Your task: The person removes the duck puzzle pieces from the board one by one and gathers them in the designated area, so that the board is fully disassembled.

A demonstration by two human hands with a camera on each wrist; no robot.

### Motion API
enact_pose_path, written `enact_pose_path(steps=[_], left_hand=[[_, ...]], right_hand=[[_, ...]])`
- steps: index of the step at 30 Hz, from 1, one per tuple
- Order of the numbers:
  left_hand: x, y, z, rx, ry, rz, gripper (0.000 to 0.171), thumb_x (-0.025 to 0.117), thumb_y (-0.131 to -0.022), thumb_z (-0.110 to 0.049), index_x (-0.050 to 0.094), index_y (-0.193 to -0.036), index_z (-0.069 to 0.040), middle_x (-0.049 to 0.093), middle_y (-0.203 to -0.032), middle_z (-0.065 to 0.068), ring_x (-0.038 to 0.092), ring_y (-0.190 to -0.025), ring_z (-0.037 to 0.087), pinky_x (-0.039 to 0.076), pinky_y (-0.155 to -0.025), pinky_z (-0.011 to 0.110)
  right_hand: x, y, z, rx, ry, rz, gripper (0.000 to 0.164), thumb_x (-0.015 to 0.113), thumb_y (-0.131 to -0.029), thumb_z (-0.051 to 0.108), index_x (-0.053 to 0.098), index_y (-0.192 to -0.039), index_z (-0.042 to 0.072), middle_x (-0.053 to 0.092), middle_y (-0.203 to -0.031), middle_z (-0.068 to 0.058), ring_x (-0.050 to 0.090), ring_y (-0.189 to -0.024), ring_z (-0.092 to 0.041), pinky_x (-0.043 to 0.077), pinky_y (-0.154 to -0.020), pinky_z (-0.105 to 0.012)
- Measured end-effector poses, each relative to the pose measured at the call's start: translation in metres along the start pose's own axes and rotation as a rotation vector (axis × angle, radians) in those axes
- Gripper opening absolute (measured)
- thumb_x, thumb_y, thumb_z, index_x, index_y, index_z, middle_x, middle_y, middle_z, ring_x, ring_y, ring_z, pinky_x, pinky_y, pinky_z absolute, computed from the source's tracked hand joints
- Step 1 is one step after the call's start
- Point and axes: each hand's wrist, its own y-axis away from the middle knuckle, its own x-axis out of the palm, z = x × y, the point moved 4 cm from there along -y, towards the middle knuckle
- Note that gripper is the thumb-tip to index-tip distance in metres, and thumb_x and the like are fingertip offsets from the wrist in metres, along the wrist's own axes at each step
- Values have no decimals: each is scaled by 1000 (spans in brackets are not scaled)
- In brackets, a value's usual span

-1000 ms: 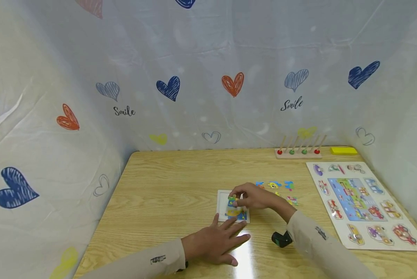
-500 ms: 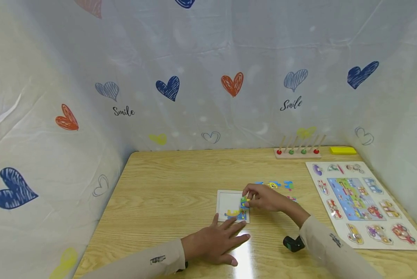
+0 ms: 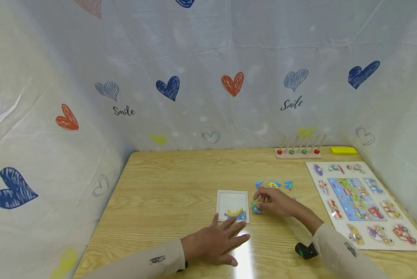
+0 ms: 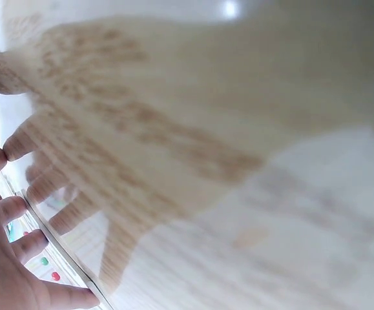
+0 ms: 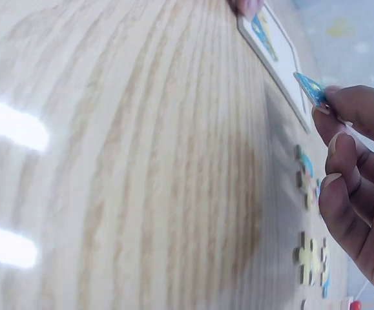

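Observation:
A white puzzle tray [image 3: 229, 199] lies on the wooden table, with joined yellow and blue jigsaw pieces [image 3: 241, 214] along its near edge. My left hand [image 3: 217, 240] rests spread out, fingertips over that near edge. To the right of the tray, my right hand [image 3: 276, 201] pinches a blue and green jigsaw piece [image 3: 256, 207] between thumb and forefinger. The right wrist view shows this jigsaw piece [image 5: 311, 89] tilted in the fingertips, its other fingers curled below. Loose jigsaw pieces [image 3: 274, 185] lie behind the right hand, some hidden by it.
A large picture puzzle board [image 3: 342, 228] covers the table's right side. Behind it stand a wooden peg rack [image 3: 298, 155] with red and green beads and a yellow block [image 3: 343, 150]. White curtains with printed hearts enclose the table's back and sides.
My right hand has moved right with the jigsaw piece, from above the tray to beside it near the loose pieces. The left hand stays put.

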Motion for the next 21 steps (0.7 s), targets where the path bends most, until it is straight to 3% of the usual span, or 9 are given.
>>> enact_pose_path(steps=[10, 21], left_hand=[[-3, 1, 0, 0, -1, -20, 72, 31, -101, -67, 28, -160, -27, 22, -167, 7, 27, -152, 34, 44, -99, 68], [1, 0, 1, -2, 31, -5, 72, 30, -101, -67, 25, -161, -28, 19, -168, 7, 24, -153, 34, 41, -102, 70]], right_hand=[[-1, 17, -13, 55, 27, -25, 12, 68, -96, 14, 64, -105, 7, 65, -84, 2, 57, -73, -5, 49, -64, -24], [4, 20, -15, 73, 107, -60, 7, 73, -93, 18, 67, -96, 16, 61, -80, 7, 51, -67, -3, 45, -61, -22]])
